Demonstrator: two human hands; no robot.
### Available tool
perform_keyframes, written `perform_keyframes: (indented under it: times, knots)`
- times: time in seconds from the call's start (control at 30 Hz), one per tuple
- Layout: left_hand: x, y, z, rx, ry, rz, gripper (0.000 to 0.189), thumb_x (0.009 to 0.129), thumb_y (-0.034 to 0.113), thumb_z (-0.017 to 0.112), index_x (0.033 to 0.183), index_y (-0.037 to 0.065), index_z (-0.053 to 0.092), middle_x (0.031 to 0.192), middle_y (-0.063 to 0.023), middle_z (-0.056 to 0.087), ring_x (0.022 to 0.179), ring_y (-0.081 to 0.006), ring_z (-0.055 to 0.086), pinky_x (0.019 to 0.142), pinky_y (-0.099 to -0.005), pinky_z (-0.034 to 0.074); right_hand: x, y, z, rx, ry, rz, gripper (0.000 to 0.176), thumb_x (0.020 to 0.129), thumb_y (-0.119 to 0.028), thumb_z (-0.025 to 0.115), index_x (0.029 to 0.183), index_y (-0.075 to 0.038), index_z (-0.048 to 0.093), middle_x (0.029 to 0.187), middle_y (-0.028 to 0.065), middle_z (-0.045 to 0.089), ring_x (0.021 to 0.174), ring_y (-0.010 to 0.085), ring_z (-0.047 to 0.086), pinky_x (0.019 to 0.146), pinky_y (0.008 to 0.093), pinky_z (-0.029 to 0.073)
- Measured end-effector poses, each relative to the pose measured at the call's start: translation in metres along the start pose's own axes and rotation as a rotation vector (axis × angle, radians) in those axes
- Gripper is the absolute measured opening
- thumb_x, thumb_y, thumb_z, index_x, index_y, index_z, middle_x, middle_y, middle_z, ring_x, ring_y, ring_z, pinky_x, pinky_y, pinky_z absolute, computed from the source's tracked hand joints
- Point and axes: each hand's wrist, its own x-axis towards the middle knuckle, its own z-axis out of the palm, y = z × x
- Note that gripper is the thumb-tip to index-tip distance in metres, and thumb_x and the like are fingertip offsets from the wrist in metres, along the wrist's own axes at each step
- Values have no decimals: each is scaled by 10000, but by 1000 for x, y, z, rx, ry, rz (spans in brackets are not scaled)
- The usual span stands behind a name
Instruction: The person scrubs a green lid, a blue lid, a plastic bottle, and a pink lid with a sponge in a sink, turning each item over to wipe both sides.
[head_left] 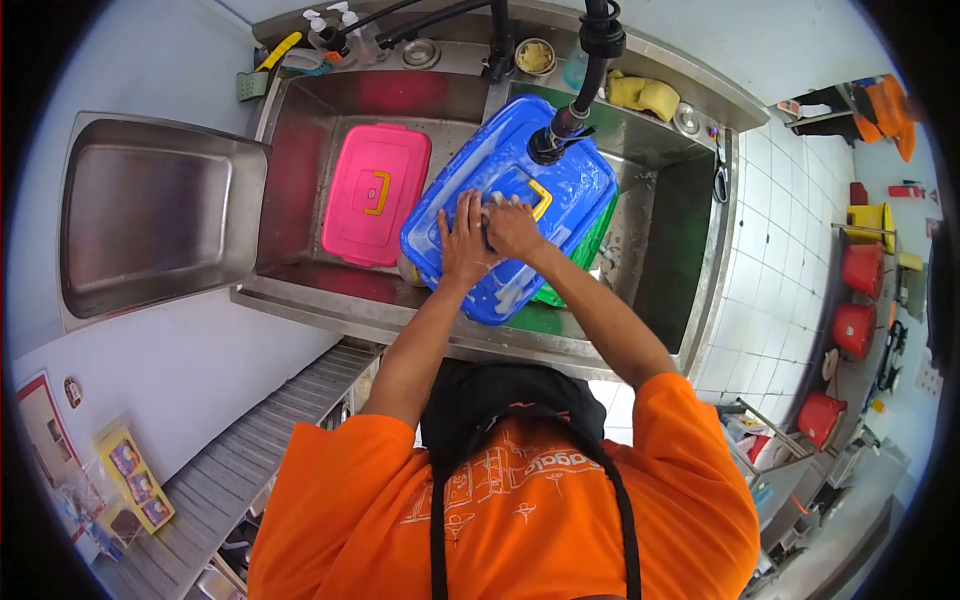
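A blue lid (575, 165) with a yellow handle and white suds lies tilted across the divider of a double sink. My left hand (464, 240) rests on its near left part with the fingers spread. Beside it my right hand (513, 231) is closed on the lid near the handle; what it holds, if anything, is hidden. A pink lid (375, 195) with a yellow handle lies in the left basin. Under the blue lid's right side shows the edge of something green (597, 240) in the right basin. The black faucet (562, 132) hangs over the blue lid.
Along the sink's back ledge stand pump bottles (319, 32), a round tin (535, 57) and a yellow cloth (642, 95). Scissors (720, 180) lie on the right rim. A steel basin (150, 215) is at the left. Red containers (853, 330) stand far right.
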Motion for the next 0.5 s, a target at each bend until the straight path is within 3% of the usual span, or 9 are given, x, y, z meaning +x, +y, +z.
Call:
perform_keyframes:
  times: [0.03, 0.27, 0.33, 0.37, 0.5]
  knots:
    - [1, 2, -1, -8, -6, -10, 1225, 572, 560, 829, 1494, 52, 202, 1552, -126, 275, 1459, -270, 228, 1156, -588, 115, 0, -1, -8, 5, -119, 56, 280, 808, -245, 586, 1018, -90, 687, 1146, 155, 597, 1075, 376, 572, 884, 514, 449]
    - [2, 6, -3, 22, -46, 25, 1128, 642, 629, 759, 1474, 38, 277, 1536, -121, 313, 1456, -272, 236, 1157, -580, 90, 14, 3, -37, -169, -331, 42, 279, 836, -281, 573, 1006, -104, 706, 1104, 122, 630, 1102, 343, 588, 889, 553, 430]
    - [2, 9, -2, -8, 31, 15, 1011, 680, 683, 703, 1406, 42, 411, 1527, -131, 323, 1451, -281, 242, 1151, -588, 99, 14, 22, -49, -280, -411, 41, 291, 832, -288, 577, 1028, -113, 704, 1117, 128, 630, 1133, 339, 579, 897, 564, 419]
    - [3, 9, -2, -13, 38, 7, 1011, 680, 683, 703, 1406, 42, 411, 1527, -131, 323, 1451, -281, 242, 1151, -588, 99, 10, 32, -54, -313, -437, 36, 297, 821, -283, 591, 1046, -121, 699, 1148, 134, 629, 1157, 329, 572, 900, 562, 417]
    - [0, 11, -8, 32, 14, 59, 812, 715, 693, 671, 1304, 147, 551, 1511, -142, 336, 1457, -342, 186, 1124, -639, 98, -2, 50, -54, -289, -360, -49, 289, 815, -260, 598, 1053, -128, 696, 1179, 135, 624, 1154, 321, 573, 898, 568, 418]
